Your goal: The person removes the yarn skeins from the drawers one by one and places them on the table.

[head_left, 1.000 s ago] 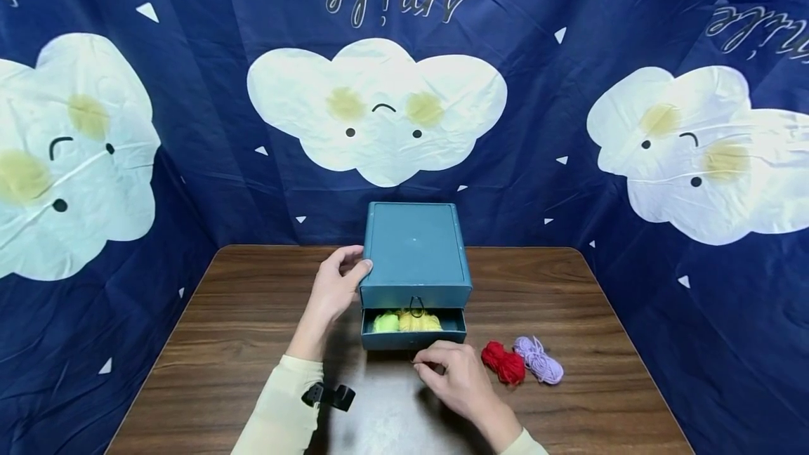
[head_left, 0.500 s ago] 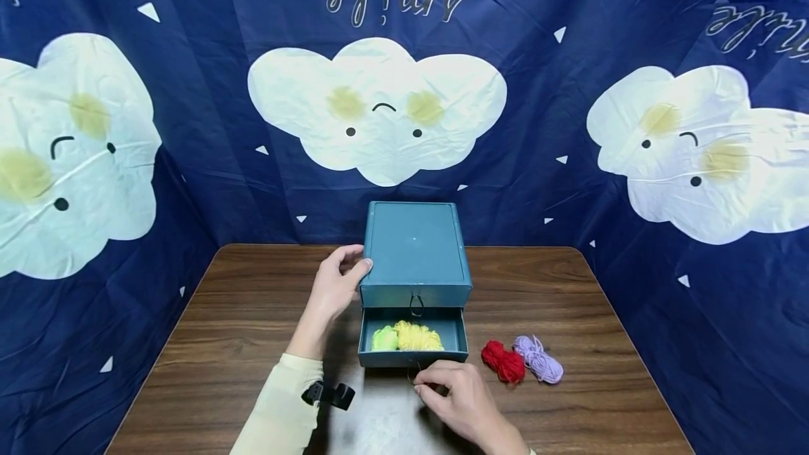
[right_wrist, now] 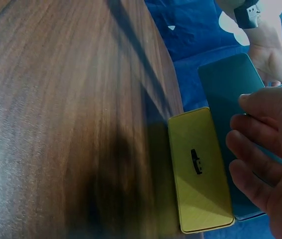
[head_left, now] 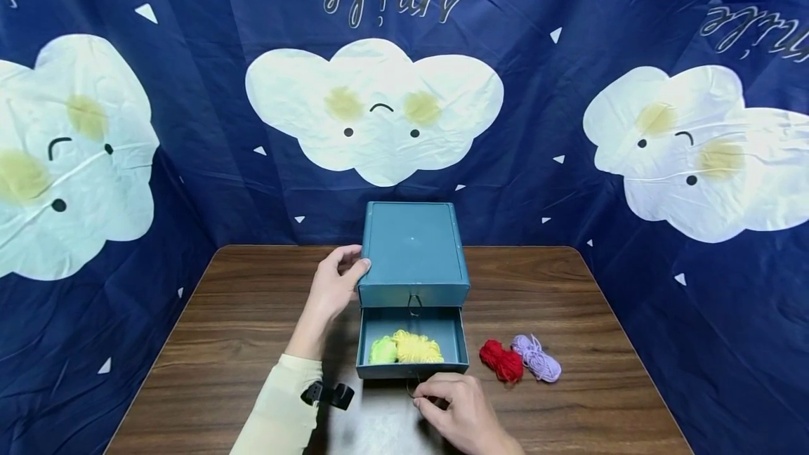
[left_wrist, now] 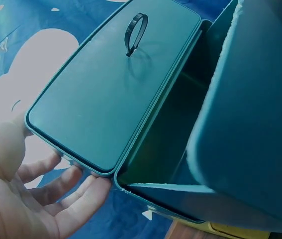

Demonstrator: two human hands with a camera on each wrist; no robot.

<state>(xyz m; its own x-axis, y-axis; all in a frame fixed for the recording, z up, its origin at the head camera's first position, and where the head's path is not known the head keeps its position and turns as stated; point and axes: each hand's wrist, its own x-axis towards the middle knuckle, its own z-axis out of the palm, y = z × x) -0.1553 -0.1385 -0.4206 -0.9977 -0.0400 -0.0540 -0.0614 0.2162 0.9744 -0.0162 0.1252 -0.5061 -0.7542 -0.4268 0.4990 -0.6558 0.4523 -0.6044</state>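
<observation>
A teal drawer cabinet (head_left: 413,241) stands at the table's back, its lower teal drawer (head_left: 412,371) pulled well out. In the drawer lie a light green yarn bundle (head_left: 383,350) and a yellow yarn bundle (head_left: 418,348). My right hand (head_left: 460,409) pinches the drawer's thin loop pull at the front; the fingers mostly hide it. Against the cabinet's left side rests my left hand (head_left: 331,286), its thumb by the top front edge. In the left wrist view, its fingertips (left_wrist: 98,186) touch the side of the upper drawer section, which bears a black loop (left_wrist: 128,40).
A red yarn bundle (head_left: 502,361) and a purple one (head_left: 537,358) lie side by side on the wooden table (head_left: 253,343), right of the drawer. Beneath the teal drawer, a yellow drawer front (right_wrist: 200,194) shows in the right wrist view. A blue cloud-print curtain (head_left: 537,195) hangs behind.
The right hand has drawn the teal drawer towards me, baring more of its inside, and the yarn bundles came forward with it. My left hand has stayed at the cabinet's side.
</observation>
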